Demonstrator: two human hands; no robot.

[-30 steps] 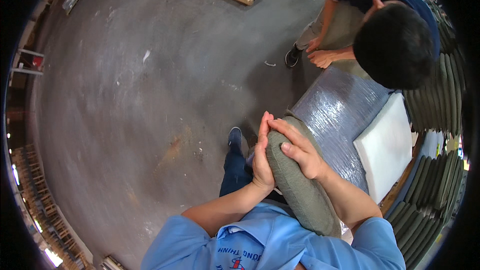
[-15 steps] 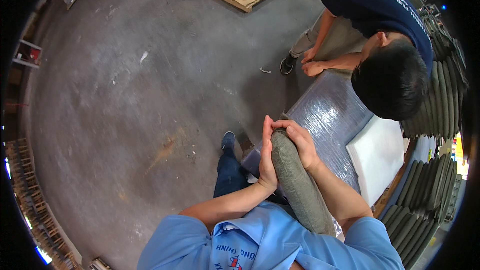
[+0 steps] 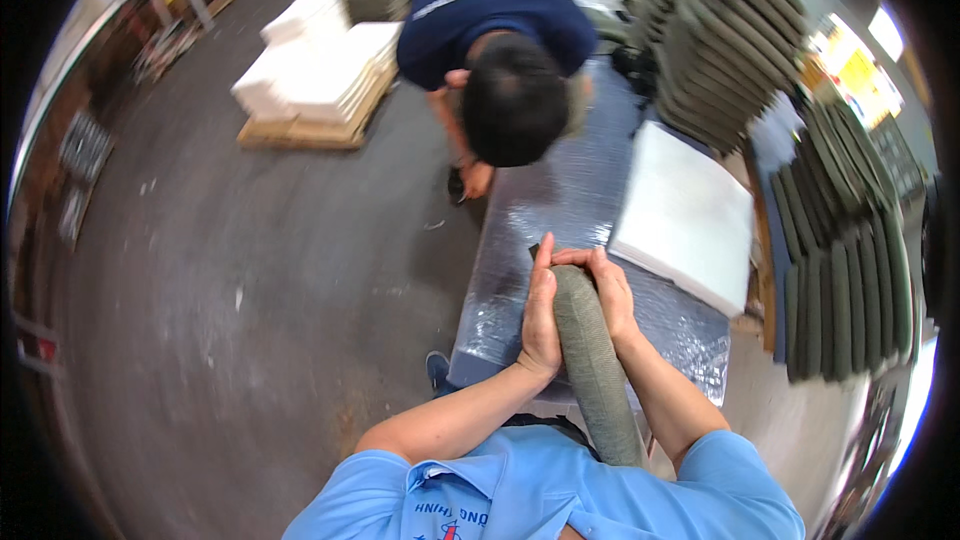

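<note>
A grey-green fabric cushion [image 3: 590, 360] stands on its edge in front of my body, its near end against my blue shirt. Flat against its left side near the far end lies my left hand [image 3: 541, 325], fingers pointing away from me. My right hand [image 3: 612, 302] wraps the far end from the right, its fingers curving over the top corner. Between them the two hands press the cushion. Beneath is a table [image 3: 530, 215] wrapped in shiny clear film. The cushion's lower edge and broad faces are mostly hidden from above.
A white foam slab [image 3: 685, 215] lies on the table's right part. Stacks of grey-green cushions [image 3: 720, 50] and more cushions [image 3: 850, 290] stand to the right. Across the table a co-worker in a dark blue shirt [image 3: 500, 10] bends down. White foam blocks [image 3: 320, 70] sit on a pallet at far left.
My view has swung to the right, so the co-worker and pallet appear further left and the cushion stacks show more fully. Both hands keep hold of the cushion, now over the table's near end.
</note>
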